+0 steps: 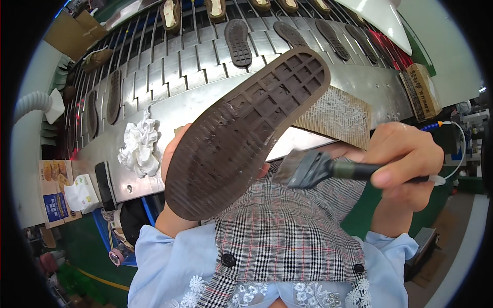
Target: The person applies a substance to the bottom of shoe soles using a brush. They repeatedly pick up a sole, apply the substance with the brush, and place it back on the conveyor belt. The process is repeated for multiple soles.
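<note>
My left hand is closed around a dark brown shoe sole from beneath. Most of its fingers are hidden behind the sole, which is tilted, with its gridded inner face toward me. That face looks glossy and wet in patches. My right hand grips the dark handle of a flat brush. The brush's bristles point left, a little apart from the sole's right edge. Behind the sole lies a corrugated cardboard piece with a whitish, rough crust on it.
A slatted metal conveyor carries several soles and shoe uppers beyond the metal ledge. Crumpled white tissue lies on the ledge at left, near a dark phone and a tissue pack. A cardboard box stands at right.
</note>
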A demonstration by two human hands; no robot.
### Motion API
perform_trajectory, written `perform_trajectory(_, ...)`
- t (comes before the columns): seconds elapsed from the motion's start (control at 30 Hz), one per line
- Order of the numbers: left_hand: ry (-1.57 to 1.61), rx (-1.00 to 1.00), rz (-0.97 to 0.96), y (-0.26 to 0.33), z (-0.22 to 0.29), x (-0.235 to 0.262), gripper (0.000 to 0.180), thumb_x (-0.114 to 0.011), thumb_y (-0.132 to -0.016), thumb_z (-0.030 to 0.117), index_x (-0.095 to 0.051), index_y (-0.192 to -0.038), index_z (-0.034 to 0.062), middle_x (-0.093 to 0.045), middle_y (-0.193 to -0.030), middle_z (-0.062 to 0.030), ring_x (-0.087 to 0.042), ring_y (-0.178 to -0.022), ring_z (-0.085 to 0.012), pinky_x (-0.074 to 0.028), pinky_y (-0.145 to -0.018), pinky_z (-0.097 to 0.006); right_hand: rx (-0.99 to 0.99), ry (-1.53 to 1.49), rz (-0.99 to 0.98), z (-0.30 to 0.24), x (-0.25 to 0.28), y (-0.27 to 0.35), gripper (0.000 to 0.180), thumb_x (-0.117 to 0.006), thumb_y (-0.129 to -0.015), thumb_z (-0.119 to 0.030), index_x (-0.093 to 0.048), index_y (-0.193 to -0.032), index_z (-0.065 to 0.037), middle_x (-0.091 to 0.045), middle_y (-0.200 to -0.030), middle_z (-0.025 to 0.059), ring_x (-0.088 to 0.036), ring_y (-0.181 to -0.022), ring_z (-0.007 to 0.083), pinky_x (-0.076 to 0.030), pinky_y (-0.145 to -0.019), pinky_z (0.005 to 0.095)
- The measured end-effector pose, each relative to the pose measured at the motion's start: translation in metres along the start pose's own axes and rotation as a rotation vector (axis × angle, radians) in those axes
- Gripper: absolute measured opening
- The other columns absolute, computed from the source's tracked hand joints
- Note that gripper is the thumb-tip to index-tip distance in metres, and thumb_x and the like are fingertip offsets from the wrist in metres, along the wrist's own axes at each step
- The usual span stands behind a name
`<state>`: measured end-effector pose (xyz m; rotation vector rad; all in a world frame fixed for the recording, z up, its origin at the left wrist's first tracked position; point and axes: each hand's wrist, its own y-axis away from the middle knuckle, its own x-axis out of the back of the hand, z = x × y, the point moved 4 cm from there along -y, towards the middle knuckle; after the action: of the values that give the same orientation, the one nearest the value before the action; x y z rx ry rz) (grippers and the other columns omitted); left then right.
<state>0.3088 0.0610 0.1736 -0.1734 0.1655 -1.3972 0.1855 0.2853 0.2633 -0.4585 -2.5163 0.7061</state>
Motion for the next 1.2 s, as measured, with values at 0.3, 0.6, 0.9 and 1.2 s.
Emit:
perform_trajectory(0.3, 0.709, 0.053, -0.153, 0.001, -0.071, 0.018, 0.055, -0.057, -0.092, 0.042, -0.053, -0.129, 0.0008, -0.053, -0.133, -0.0191, -0.060, -0.111, -0.0292, -0.053, -0.092, -0.041, -0.301, -0.565, 0.653, 0.032, -0.021, 0.033, 0.036, -0.048, -0.095, -0.016, -0.056, -0.111, 0.015, -0.068, -0.082, 0.0261, -0.069, -0.071, 0.0290, -0.058, -0.063, 0.0329)
perform_trajectory(0.6, 1.356, 0.700, -0.192, 0.039, -0.100, -0.058, 0.064, -0.032, -0.103, 0.041, -0.028, -0.144, -0.0069, -0.060, -0.116, -0.0215, -0.066, -0.097, -0.0297, -0.058, -0.079, -0.035, -0.545, -0.707, 0.788, 0.064, -0.061, 0.052, 0.034, -0.047, -0.098, -0.019, -0.060, -0.109, 0.011, -0.070, -0.085, 0.0213, -0.068, -0.073, 0.0234, -0.056, -0.071, 0.0299)
perform_trajectory(0.9, 0.911, 0.060, 0.220, -0.011, -0.073, -0.041, 0.063, -0.031, -0.104, 0.046, -0.034, -0.142, -0.0048, -0.061, -0.099, -0.0086, -0.055, -0.076, -0.0116, -0.044, -0.058, -0.019, 0.008, 0.654, 0.261, -0.002, -0.105, 0.001, 0.030, -0.073, -0.074, -0.001, -0.064, -0.100, 0.010, -0.068, -0.087, 0.0168, -0.068, -0.070, 0.0242, -0.058, -0.061, 0.0288)
perform_trajectory(1.2, 0.815, -0.299, 0.199, -0.025, -0.060, -0.018, 0.073, -0.042, -0.099, 0.048, -0.023, -0.145, -0.0059, -0.060, -0.102, -0.0127, -0.055, -0.077, -0.0126, -0.045, -0.061, -0.020, 0.166, 0.629, 0.302, -0.011, -0.124, -0.011, 0.027, -0.076, -0.074, -0.006, -0.067, -0.093, 0.010, -0.068, -0.080, 0.0166, -0.068, -0.068, 0.0231, -0.057, -0.053, 0.0289)
